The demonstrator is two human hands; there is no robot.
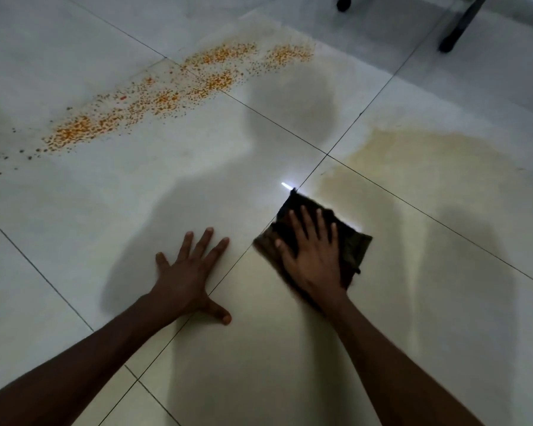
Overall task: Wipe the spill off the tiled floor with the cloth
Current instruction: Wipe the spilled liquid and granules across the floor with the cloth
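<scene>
- Where the pale glossy tiled floor (pixel 74 247) runs off to our far left, we see a long band of orange speckled spill (pixel 173 93) slanting up toward the top middle, well apart from both hands and, by the look of it, not yet wiped.
- Nearer us, our left hand (pixel 191 272) lies flat on a bare tile with its fingers (pixel 205 241) straight and spread wide, thumb out to the side; it holds nothing and we judge it is propping our weight.
- Just right of it, across a dark grout line, our right hand (pixel 313 256) presses down on the dark folded square cloth (pixel 356 244), fingers straight, slightly fanned and laid flat on the fabric, not curled round it.
- The cloth sits on the floor at the near left edge of a broad pale yellowish wet smear (pixel 428 179) that spreads over the tiles to the right.
- At the top right, two black furniture legs (pixel 456 29) stand on the floor, far from the work.
- We judge the wiping step is in hand, with much left to do.
- The next move, as we see it, calls for steady downward pressure while we sweep the cloth through the smear, then a long reach up and left to the orange band.
</scene>
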